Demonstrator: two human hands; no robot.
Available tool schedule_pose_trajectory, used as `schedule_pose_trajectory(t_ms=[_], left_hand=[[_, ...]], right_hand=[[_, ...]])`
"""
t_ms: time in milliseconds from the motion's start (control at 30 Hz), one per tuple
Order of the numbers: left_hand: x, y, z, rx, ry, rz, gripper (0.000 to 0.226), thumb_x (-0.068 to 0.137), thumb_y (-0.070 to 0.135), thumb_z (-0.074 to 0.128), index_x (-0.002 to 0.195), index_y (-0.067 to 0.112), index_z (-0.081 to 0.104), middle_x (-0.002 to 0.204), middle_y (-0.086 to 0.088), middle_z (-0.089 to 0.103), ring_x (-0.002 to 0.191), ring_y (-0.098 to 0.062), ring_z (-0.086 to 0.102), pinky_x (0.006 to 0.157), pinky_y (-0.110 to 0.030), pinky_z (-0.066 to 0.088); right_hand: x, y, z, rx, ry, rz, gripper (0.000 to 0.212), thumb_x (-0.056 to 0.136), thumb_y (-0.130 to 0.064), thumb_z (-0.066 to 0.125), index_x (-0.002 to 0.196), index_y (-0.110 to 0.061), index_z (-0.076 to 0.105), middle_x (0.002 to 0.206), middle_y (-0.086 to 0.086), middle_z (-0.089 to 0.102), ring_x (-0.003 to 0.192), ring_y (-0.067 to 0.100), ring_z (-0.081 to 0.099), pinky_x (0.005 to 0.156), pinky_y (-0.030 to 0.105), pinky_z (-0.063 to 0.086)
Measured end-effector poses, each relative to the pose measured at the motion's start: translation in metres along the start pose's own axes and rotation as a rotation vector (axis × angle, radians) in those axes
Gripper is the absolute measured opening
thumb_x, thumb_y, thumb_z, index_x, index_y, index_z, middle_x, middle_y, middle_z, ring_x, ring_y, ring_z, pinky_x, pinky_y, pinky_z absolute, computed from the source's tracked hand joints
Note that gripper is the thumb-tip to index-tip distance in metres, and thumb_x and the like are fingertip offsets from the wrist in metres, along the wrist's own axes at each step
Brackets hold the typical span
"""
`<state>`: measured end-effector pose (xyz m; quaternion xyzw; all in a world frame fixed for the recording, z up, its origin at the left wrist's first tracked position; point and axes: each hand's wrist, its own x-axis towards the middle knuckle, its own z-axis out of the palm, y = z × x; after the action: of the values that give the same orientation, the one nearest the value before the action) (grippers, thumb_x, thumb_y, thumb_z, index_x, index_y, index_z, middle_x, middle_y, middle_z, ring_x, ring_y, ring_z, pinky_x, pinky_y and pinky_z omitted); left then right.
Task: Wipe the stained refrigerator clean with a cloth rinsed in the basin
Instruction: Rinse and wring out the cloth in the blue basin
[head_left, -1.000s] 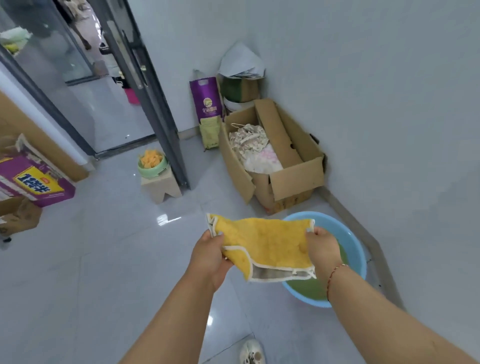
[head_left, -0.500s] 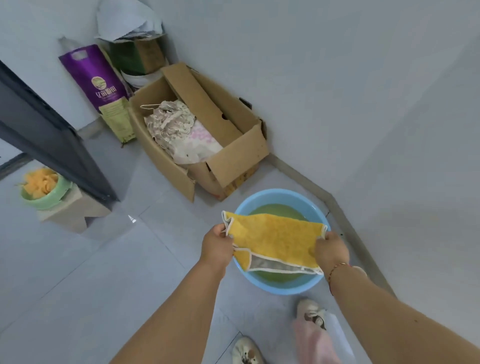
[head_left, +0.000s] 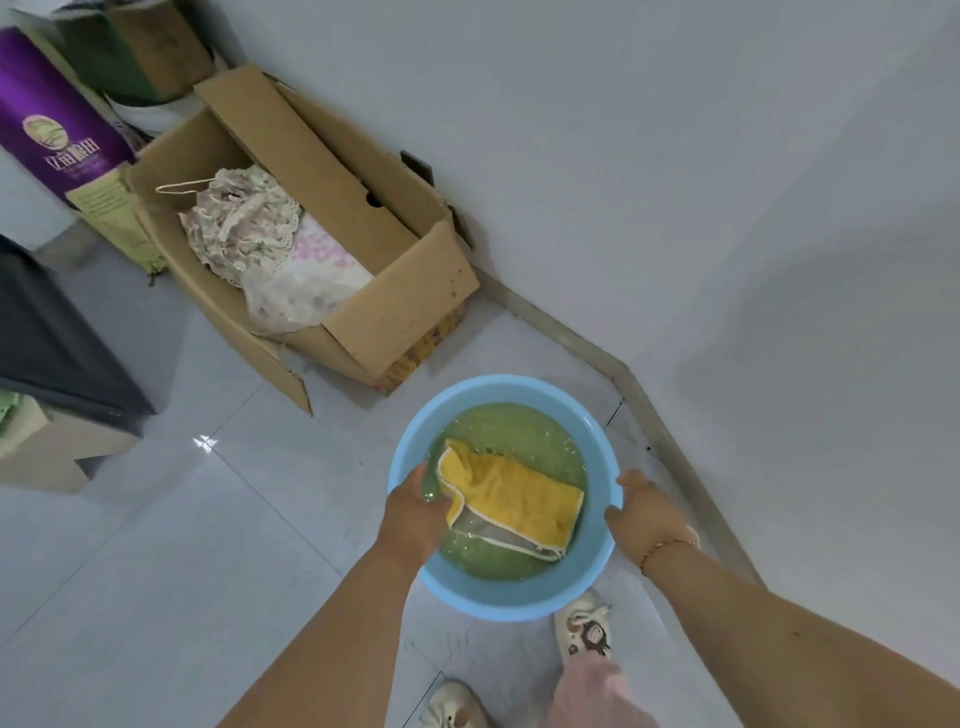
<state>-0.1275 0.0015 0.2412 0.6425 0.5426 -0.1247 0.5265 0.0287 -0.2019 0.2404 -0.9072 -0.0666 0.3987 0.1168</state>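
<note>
A pale tiled floor (head_left: 156, 545) meets a grey wall, and against that corner sits a blue basin (head_left: 511, 597) of greenish water. Inside the basin lies my yellow cloth (head_left: 514, 496), spread flat to soak. My left hand (head_left: 415, 512) dips in at the basin's left rim, gripping the cloth's edge. My right hand (head_left: 649, 514) hovers released at the right rim, probably steadying. Behind the basin stands an open cardboard box (head_left: 374, 291).

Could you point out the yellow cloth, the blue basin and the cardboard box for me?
yellow cloth (head_left: 519, 496), head view, middle of its yellow face.
blue basin (head_left: 498, 597), head view, near wall.
cardboard box (head_left: 395, 317), head view, front flap.
</note>
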Motion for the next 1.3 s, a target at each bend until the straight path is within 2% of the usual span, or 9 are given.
schedule_pose_trajectory(t_ms=[167, 267, 567, 733, 867, 1000, 1100, 1200, 1300], left_hand=[[0.034, 0.000, 0.029, 0.219, -0.053, -0.044, 0.067, 0.092, 0.040, 0.054, 0.151, 0.032, 0.023, 0.153, -0.012, 0.027, 0.132, -0.029, 0.041, 0.109, -0.037, 0.036], [0.052, -0.008, 0.043, 0.451, -0.127, -0.061, 0.065, 0.095, 0.051, 0.041, 0.152, 0.036, 0.012, 0.159, -0.011, 0.012, 0.142, -0.028, 0.028, 0.113, -0.035, 0.027], [0.136, -0.046, 0.078, 0.856, -0.338, 0.111, 0.062, 0.098, 0.047, 0.035, 0.152, 0.033, 0.009, 0.161, -0.010, -0.001, 0.148, -0.030, -0.007, 0.120, -0.042, 0.002], [0.197, -0.078, 0.098, 0.899, -0.349, 0.140, 0.069, 0.090, 0.060, 0.038, 0.149, 0.045, 0.006, 0.160, -0.008, -0.013, 0.148, -0.031, -0.005, 0.119, -0.046, 0.003], [0.228, -0.097, 0.105, 0.894, -0.379, 0.131, 0.073, 0.091, 0.059, 0.040, 0.151, 0.041, 0.001, 0.161, -0.010, -0.009, 0.148, -0.032, -0.005, 0.118, -0.047, 0.005], [0.243, -0.107, 0.105, 0.511, -0.400, 0.059, 0.073, 0.094, 0.050, 0.047, 0.152, 0.038, 0.004, 0.161, 0.003, 0.008, 0.146, -0.022, 0.017, 0.117, -0.032, 0.017], [0.241, -0.101, 0.109, 0.172, -0.383, -0.073, 0.068, 0.093, 0.048, 0.051, 0.149, 0.045, 0.013, 0.151, 0.013, 0.030, 0.133, -0.019, 0.040, 0.109, -0.038, 0.035], [0.237, -0.087, 0.110, -0.112, -0.411, -0.282, 0.052, 0.091, 0.052, 0.052, 0.140, 0.049, 0.031, 0.132, 0.006, 0.053, 0.104, -0.021, 0.061, 0.086, -0.048, 0.054], [0.239, -0.080, 0.108, -0.433, -0.556, -0.486, 0.048, 0.090, 0.056, 0.051, 0.126, 0.025, 0.056, 0.110, -0.010, 0.066, 0.093, -0.029, 0.066, 0.081, -0.044, 0.056]], right_hand=[[0.038, -0.005, 0.001, -0.163, -0.056, -0.155, 0.046, 0.092, -0.016, 0.047, 0.137, -0.015, 0.037, 0.132, 0.011, 0.047, 0.119, 0.027, 0.046, 0.095, 0.034, 0.044], [0.056, -0.007, 0.015, -0.233, -0.084, -0.193, 0.046, 0.092, -0.017, 0.046, 0.137, -0.016, 0.037, 0.132, 0.009, 0.046, 0.122, 0.026, 0.042, 0.095, 0.032, 0.041], [0.113, 0.009, 0.115, -0.277, -0.151, -0.133, 0.065, 0.093, -0.028, 0.050, 0.150, -0.027, 0.017, 0.151, 0.003, 0.027, 0.137, 0.025, 0.028, 0.109, 0.037, 0.034], [0.143, 0.014, 0.171, -0.453, -0.146, -0.150, 0.082, 0.091, -0.048, 0.048, 0.148, -0.043, -0.010, 0.159, 0.000, -0.011, 0.146, 0.032, -0.007, 0.114, 0.060, 0.006], [0.167, 0.016, 0.200, -0.462, -0.233, -0.086, 0.085, 0.091, -0.049, 0.048, 0.143, -0.050, -0.019, 0.158, -0.004, -0.020, 0.145, 0.032, -0.012, 0.110, 0.065, 0.007], [0.194, 0.014, 0.216, -0.226, -0.200, 0.020, 0.076, 0.095, -0.023, 0.046, 0.146, -0.050, -0.004, 0.157, -0.002, -0.008, 0.143, 0.036, 0.000, 0.113, 0.052, 0.026], [0.205, -0.006, 0.223, 0.329, -0.158, 0.261, 0.057, 0.094, -0.017, 0.047, 0.146, -0.030, 0.028, 0.151, 0.008, 0.029, 0.132, 0.031, 0.036, 0.104, 0.037, 0.035], [0.190, -0.034, 0.215, 0.708, -0.075, 0.158, 0.041, 0.082, 0.005, 0.045, 0.107, -0.021, 0.065, 0.111, 0.012, 0.065, 0.086, 0.023, 0.060, 0.078, 0.029, 0.049], [0.144, -0.065, 0.200, 0.849, 0.025, -0.004, 0.019, 0.066, -0.016, 0.054, 0.067, -0.036, 0.054, 0.091, -0.001, 0.057, 0.072, 0.009, 0.055, 0.072, 0.027, 0.050]])
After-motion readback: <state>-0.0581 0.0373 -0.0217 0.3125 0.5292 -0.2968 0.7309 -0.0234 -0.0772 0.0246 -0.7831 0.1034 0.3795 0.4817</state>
